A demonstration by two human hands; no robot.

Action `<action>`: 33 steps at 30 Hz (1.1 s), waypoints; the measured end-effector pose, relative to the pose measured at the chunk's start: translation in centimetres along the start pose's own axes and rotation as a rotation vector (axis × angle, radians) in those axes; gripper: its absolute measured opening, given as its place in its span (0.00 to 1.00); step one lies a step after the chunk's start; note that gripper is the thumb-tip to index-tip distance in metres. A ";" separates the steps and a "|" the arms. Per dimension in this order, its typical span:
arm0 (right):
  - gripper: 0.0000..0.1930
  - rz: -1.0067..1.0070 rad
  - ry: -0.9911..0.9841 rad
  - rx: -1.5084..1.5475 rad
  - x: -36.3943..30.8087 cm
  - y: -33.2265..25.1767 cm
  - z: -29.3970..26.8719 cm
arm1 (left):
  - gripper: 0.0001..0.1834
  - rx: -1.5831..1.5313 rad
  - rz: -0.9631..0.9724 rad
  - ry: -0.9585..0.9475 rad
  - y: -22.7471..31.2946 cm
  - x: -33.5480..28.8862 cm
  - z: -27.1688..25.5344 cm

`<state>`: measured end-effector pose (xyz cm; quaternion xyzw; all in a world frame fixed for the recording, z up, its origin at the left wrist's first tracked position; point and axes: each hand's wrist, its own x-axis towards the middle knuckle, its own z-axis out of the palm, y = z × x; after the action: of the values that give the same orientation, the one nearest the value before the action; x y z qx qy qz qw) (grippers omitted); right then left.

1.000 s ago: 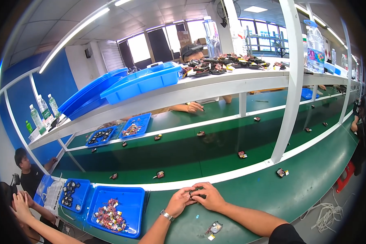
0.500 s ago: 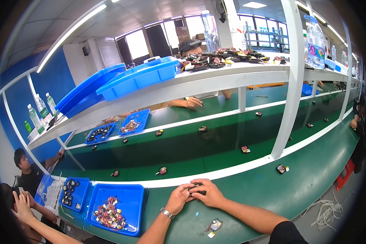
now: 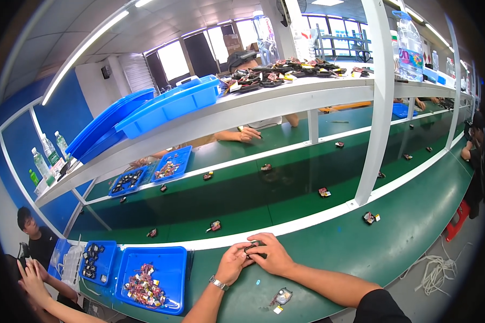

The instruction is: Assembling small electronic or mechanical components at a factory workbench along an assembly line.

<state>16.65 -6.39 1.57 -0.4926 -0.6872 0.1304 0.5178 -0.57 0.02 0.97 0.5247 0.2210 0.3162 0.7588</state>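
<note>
Blue tray [image 3: 172, 261] of wired parts [image 3: 145, 288], smaller tray [image 3: 109, 262] of black pieces [image 3: 90, 261], both hands [image 3: 234, 264] [image 3: 275, 255] gripping dark part [image 3: 255, 249]

Large water bottle [image 3: 408, 51] with blue cap, upper shelf at right: bears a multicoloured wraparound label [image 3: 410, 57] with light lettering, partly turned from view. Clear bottle [image 3: 50, 152] at far left of shelf: green-and-white label, print too small to read. White upright post [image 3: 381, 107]: one small dark mark near its top edge. Wired components [image 3: 144, 286] in the blue tray: white and yellow tags, print illegible. Loose wired component [image 3: 283, 295] on the desk [image 3: 312, 269]: white-and-yellow tag [image 3: 278, 309], likewise illegible.
</note>
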 end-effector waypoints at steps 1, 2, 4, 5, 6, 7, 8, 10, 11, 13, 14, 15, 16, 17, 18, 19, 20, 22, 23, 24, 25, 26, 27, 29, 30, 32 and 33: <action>0.09 -0.019 0.013 0.000 0.0 0.2 0.1 | 0.16 0.010 -0.001 0.002 0.0 0.0 0.1; 0.09 -0.038 0.025 -0.001 0.0 0.4 0.1 | 0.16 0.020 -0.002 0.003 -0.1 0.0 0.1; 0.09 -0.049 0.006 0.004 0.3 0.3 0.2 | 0.16 0.024 0.008 0.010 -0.2 0.0 -0.1; 0.10 -0.060 -0.012 0.007 0.4 0.3 0.2 | 0.16 0.026 0.016 0.015 -0.3 0.0 -0.1; 0.10 -0.062 -0.013 0.006 0.5 0.2 0.2 | 0.16 0.026 0.018 0.016 -0.3 0.0 -0.1; 0.10 -0.029 -0.034 0.022 0.5 0.0 0.1 | 0.16 0.012 0.029 0.034 -0.3 0.0 -0.1; 0.11 0.003 -0.054 0.037 0.6 -0.1 0.0 | 0.16 -0.003 0.040 0.053 -0.2 0.0 -0.1; 0.11 -0.011 -0.039 -0.006 0.4 0.3 0.0 | 0.16 -0.006 0.018 0.066 -0.1 0.1 0.3; 0.12 -0.023 -0.024 -0.047 0.3 0.5 0.0 | 0.16 -0.010 -0.005 0.081 0.0 0.1 0.5; 0.11 -0.019 0.014 -0.081 0.4 -0.5 -0.2 | 0.17 -0.007 -0.016 0.102 0.1 0.1 0.3; 0.10 -0.013 0.056 -0.114 0.5 -0.8 -0.2 | 0.17 -0.002 -0.029 0.120 0.1 0.0 0.2; 0.10 -0.017 0.054 -0.117 0.6 -0.8 -0.3 | 0.17 -0.004 -0.024 0.120 0.1 0.1 0.3; 0.09 -0.048 0.060 -0.136 0.6 -0.8 -0.5 | 0.17 -0.006 -0.030 0.118 0.2 0.0 0.5; 0.09 -0.079 0.066 -0.154 0.7 -0.7 -0.6 | 0.17 -0.009 -0.036 0.116 0.3 0.0 0.6; 0.09 -0.081 0.065 -0.156 0.7 -0.7 -0.6 | 0.17 -0.009 -0.034 0.115 0.4 0.0 0.8; 0.08 -0.118 0.077 -0.183 0.6 -0.6 -0.5 | 0.17 -0.013 -0.036 0.111 0.5 0.0 0.9; 0.08 -0.156 0.088 -0.210 0.6 -0.5 -0.5 | 0.17 -0.016 -0.038 0.107 0.5 0.1 1.0; 0.08 -0.165 0.086 -0.223 0.7 -1.2 -0.5 | 0.17 -0.007 -0.031 0.107 0.1 0.0 0.3; 0.08 -0.172 0.086 -0.238 0.8 -1.5 -0.5 | 0.17 0.003 -0.026 0.104 -0.1 0.0 0.0; 0.08 -0.173 0.084 -0.239 0.8 -1.7 -0.5 | 0.17 0.001 -0.025 0.104 -0.1 0.0 0.0; 0.08 -0.166 0.078 -0.255 0.8 -1.8 -0.5 | 0.17 -0.001 -0.028 0.104 -0.2 0.0 0.0; 0.08 -0.160 0.071 -0.271 0.7 -1.9 -0.5 | 0.17 -0.002 -0.030 0.105 -0.2 0.0 0.0; 0.08 -0.162 0.074 -0.274 0.7 -1.7 -0.5 | 0.17 -0.002 -0.028 0.102 -0.1 0.1 0.1; 0.05 -0.173 0.071 -0.307 0.7 -1.2 -0.5 | 0.17 0.003 -0.041 0.101 0.0 0.1 0.4; 0.05 -0.173 0.072 -0.307 0.6 -1.1 -0.4 | 0.17 0.004 -0.041 0.100 0.1 0.1 0.5; 0.04 -0.208 0.098 -0.341 0.7 -0.9 -0.2 | 0.17 0.016 -0.042 0.106 0.1 0.2 0.7; 0.04 -0.207 0.097 -0.339 0.7 -0.9 0.0 | 0.17 0.016 -0.043 0.108 0.0 0.1 0.6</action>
<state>16.21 -6.30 2.59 -0.5052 -0.7206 -0.0647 0.4705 -0.12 -0.28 1.16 0.5080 0.2756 0.3259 0.7482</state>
